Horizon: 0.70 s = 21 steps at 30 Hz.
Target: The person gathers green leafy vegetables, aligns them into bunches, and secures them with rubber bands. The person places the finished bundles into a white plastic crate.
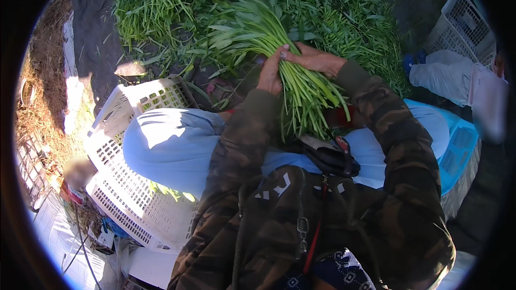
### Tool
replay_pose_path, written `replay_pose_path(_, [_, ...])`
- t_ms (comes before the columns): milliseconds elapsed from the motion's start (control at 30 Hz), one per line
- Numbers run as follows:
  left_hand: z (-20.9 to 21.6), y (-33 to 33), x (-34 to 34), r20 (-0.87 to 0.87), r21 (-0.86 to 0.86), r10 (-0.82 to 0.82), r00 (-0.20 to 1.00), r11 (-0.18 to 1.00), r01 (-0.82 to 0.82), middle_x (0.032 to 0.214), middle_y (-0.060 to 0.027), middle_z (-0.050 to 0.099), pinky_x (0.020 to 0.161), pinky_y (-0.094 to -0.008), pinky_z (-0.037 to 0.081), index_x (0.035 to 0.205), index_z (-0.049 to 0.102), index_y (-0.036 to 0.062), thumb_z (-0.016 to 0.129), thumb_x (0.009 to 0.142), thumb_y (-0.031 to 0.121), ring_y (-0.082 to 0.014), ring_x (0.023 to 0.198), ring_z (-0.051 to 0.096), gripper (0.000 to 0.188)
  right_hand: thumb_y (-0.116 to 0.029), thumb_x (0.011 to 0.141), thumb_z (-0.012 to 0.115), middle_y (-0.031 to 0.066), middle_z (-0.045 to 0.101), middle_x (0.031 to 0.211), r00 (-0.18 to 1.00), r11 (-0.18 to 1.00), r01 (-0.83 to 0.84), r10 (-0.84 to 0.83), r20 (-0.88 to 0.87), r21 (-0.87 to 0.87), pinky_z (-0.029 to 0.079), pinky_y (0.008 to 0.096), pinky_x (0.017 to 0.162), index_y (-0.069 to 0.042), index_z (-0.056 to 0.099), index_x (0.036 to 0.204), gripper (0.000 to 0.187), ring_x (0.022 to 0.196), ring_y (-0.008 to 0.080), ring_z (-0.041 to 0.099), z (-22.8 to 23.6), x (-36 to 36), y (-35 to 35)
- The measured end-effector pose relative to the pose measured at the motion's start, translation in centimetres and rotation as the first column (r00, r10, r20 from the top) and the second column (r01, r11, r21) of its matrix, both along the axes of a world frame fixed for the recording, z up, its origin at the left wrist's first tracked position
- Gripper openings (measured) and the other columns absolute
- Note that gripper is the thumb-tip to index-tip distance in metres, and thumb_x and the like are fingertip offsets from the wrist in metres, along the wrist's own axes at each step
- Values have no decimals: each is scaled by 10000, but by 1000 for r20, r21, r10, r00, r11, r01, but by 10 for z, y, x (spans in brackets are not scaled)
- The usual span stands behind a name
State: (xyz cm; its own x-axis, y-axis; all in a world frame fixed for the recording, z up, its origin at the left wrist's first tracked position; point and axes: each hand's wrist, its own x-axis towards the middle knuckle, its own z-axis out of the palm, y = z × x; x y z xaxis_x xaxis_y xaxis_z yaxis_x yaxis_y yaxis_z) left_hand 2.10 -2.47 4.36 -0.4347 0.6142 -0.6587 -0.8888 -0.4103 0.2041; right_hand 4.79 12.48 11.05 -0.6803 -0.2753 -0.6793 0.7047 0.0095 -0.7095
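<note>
Above my lap I hold a thick bunch of long-stemmed leafy greens, which look like water spinach (pixel 303 83). Its leaves fan out toward the far left, and the pale green stem ends hang down toward me. My left hand (pixel 271 74) is wrapped round the bunch from the left side. From the right, my right hand (pixel 317 60) grips over its top, with the fingers of both hands meeting near the middle. Beyond them spreads a wide pile of the same loose greens (pixel 355 27). The undersides of both hands are hidden.
At my left, a white perforated basket (pixel 142 204) leans by my leg, some greens inside. A blue plastic piece (pixel 459 139) lies by my right leg. Farther right are a grey-white crate (pixel 462 27) and another person's light-trousered leg (pixel 443 78). Dark sheeting (pixel 97 27) covers the ground.
</note>
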Motion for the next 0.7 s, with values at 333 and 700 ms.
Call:
replay_pose_path(333, [26,0,1,40,187,190,981,963,-194,942,-112,646,753,-363,555,1052,581,30,636,863,224,-230,824,647,277,-634,862,529,260,407,1348,977,939,152,-96,-191,309,342,367,1044,-8,182,1446,923,1264,299,418,17,5,-18])
replay_pose_path(700, [10,-5,5,100,252,232,968,935,-250,896,-94,616,694,-375,566,1030,557,38,674,827,224,-218,775,635,299,-252,768,706,94,607,782,888,678,-14,346,-302,735,465,382,673,-58,661,966,281,737,244,588,61,-11,-28])
